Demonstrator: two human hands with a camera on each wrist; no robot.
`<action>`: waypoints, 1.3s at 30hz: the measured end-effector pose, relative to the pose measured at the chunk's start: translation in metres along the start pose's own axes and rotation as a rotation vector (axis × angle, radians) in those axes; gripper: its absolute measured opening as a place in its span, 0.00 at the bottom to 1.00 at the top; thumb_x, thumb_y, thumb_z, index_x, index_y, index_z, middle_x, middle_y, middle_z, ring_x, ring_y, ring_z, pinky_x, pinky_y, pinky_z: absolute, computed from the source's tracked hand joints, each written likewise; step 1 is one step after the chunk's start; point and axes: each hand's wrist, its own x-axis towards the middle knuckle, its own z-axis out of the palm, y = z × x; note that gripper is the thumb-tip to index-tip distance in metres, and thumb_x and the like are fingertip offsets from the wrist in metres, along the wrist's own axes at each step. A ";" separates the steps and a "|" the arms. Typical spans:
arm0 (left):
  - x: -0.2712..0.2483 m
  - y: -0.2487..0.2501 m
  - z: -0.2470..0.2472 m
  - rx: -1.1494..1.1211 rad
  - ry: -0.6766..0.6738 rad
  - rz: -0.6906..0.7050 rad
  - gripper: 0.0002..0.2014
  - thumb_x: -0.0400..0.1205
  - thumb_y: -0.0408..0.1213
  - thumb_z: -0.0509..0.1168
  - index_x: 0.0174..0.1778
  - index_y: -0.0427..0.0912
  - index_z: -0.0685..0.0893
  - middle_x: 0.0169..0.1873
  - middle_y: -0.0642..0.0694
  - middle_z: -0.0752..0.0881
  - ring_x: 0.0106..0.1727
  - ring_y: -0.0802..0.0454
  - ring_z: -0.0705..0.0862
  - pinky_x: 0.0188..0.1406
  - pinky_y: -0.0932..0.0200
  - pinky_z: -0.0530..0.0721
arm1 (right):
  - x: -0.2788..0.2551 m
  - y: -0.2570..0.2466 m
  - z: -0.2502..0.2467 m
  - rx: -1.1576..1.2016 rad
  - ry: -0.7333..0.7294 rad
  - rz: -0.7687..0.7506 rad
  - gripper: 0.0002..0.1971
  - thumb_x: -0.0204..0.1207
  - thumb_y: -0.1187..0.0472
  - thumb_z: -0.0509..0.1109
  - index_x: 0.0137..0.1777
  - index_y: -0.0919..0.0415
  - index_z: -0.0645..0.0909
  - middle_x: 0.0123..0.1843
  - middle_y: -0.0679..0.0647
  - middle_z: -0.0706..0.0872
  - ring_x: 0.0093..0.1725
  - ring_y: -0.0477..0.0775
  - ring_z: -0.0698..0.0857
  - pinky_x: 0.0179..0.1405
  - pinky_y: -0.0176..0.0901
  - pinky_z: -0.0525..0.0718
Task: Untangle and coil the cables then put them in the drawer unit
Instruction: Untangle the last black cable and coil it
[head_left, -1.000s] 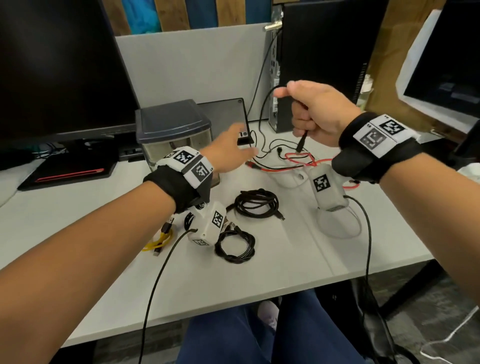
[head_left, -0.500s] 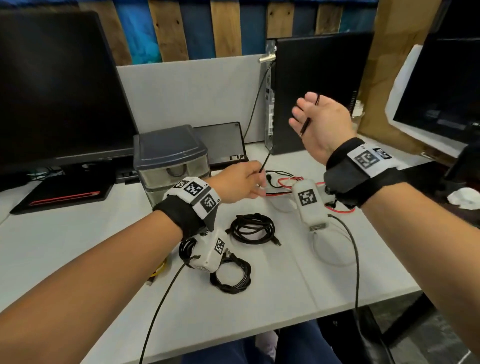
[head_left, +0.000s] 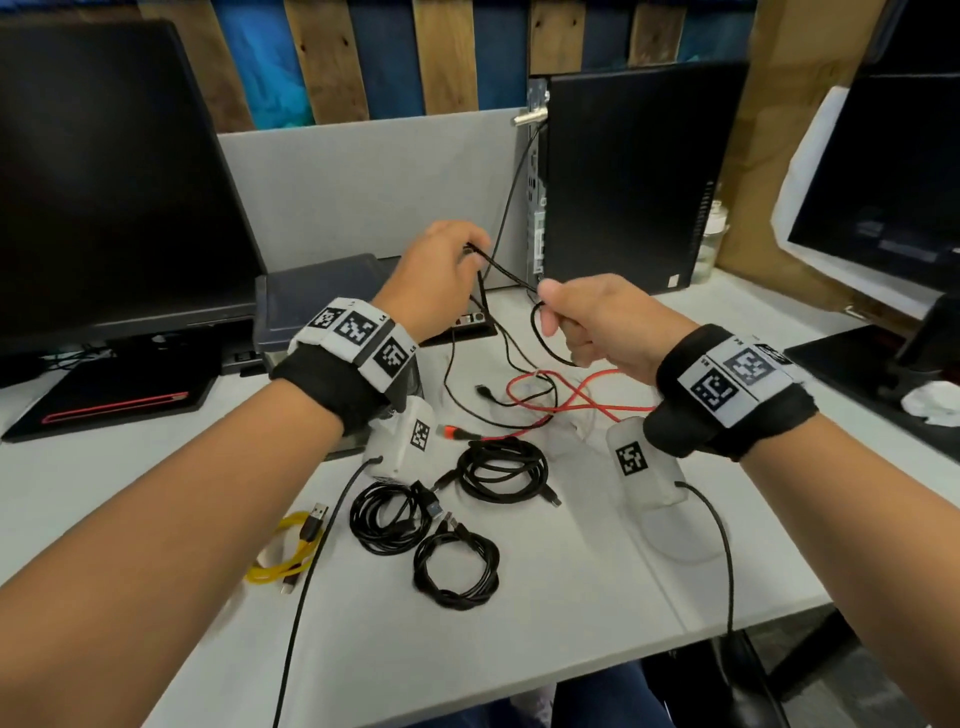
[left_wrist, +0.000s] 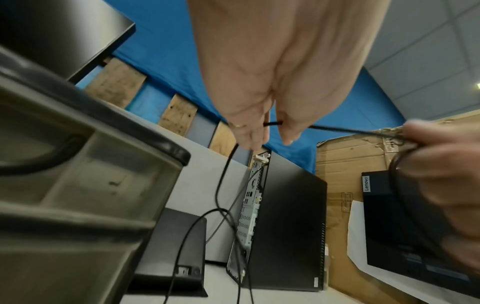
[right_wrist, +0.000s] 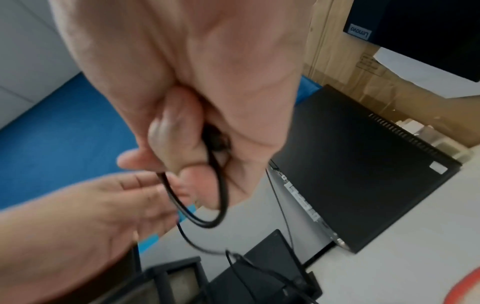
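A thin black cable (head_left: 511, 278) stretches between both hands above the desk. My left hand (head_left: 467, 252) pinches it between thumb and fingers (left_wrist: 272, 123). My right hand (head_left: 550, 317) grips a small loop of the same cable (right_wrist: 219, 193) in a fist. The rest of the cable hangs down and tangles with a red cable (head_left: 566, 400) on the table (head_left: 571, 597). Three coiled black cables (head_left: 501, 467) (head_left: 389, 514) (head_left: 457, 569) and a yellow cable (head_left: 283, 551) lie nearer me. The grey drawer unit (head_left: 306, 301) stands behind my left wrist, partly hidden.
A black PC tower (head_left: 623, 176) stands right behind the hands, with its own cord running down. A large monitor (head_left: 104, 182) and a flat black device (head_left: 104, 400) are at the left, another monitor (head_left: 883, 171) at the right. Wrist-camera cords trail over the table's front edge.
My right hand has come down from its raised position and now holds a loop of the black cable. My left hand has lifted off the table, still holding the cable.
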 end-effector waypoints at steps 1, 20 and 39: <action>-0.001 -0.001 0.003 0.005 -0.039 -0.028 0.11 0.87 0.37 0.55 0.60 0.44 0.80 0.43 0.52 0.80 0.40 0.58 0.77 0.39 0.70 0.72 | 0.000 -0.003 -0.001 0.082 -0.003 -0.030 0.20 0.86 0.50 0.56 0.35 0.60 0.76 0.23 0.48 0.61 0.22 0.47 0.60 0.27 0.39 0.64; -0.011 -0.009 0.042 0.034 -0.339 0.008 0.11 0.87 0.32 0.54 0.53 0.38 0.83 0.45 0.48 0.83 0.50 0.48 0.82 0.52 0.56 0.79 | 0.055 0.006 -0.001 -0.289 0.414 -0.166 0.12 0.84 0.61 0.58 0.44 0.58 0.82 0.32 0.48 0.76 0.29 0.44 0.71 0.27 0.36 0.69; 0.003 -0.011 0.047 -0.060 -0.214 -0.157 0.11 0.87 0.30 0.53 0.56 0.36 0.81 0.42 0.44 0.81 0.28 0.56 0.81 0.21 0.72 0.78 | 0.031 -0.029 -0.023 0.685 0.132 -0.165 0.20 0.88 0.52 0.52 0.34 0.58 0.71 0.40 0.57 0.89 0.27 0.49 0.80 0.25 0.36 0.75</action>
